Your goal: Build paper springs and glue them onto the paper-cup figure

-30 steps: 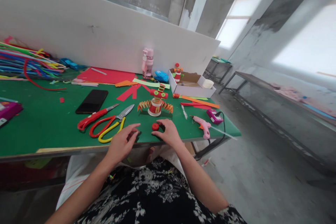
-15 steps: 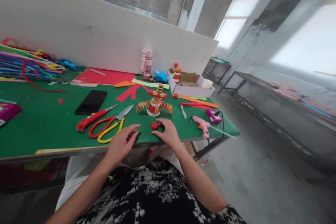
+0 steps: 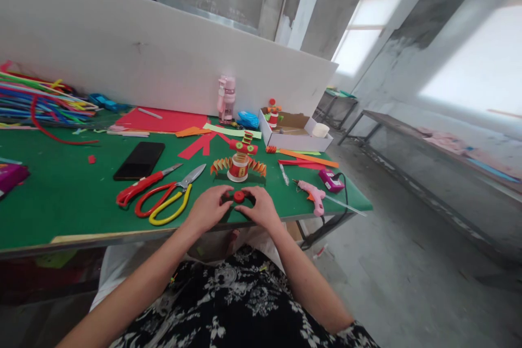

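Note:
A small round red piece [image 3: 238, 196], perhaps a rolled paper coil, lies on the green table close to its front edge. My left hand [image 3: 210, 207] is at its left side, thumb and fingers curved and apart. On the other side my right hand [image 3: 261, 206] curves the same way, thumb and forefinger spread beside the piece; whether the fingertips touch it I cannot tell. Just beyond stands a paper figure [image 3: 240, 166] with folded orange arms and a red head with green eyes. Left of my left hand lie scissors [image 3: 173, 196] with red and yellow handles.
A red-handled knife [image 3: 142, 185] and a black phone [image 3: 140, 161] lie left. A pink glue gun [image 3: 313, 196] with its cord is at right. Behind are paper strips [image 3: 196, 145], a pink bottle [image 3: 227, 99] and a white box [image 3: 302, 141] with another paper figure [image 3: 273, 114].
My left hand has moved right and slightly forward, up to the round red piece. My right hand stays almost where it was beside it.

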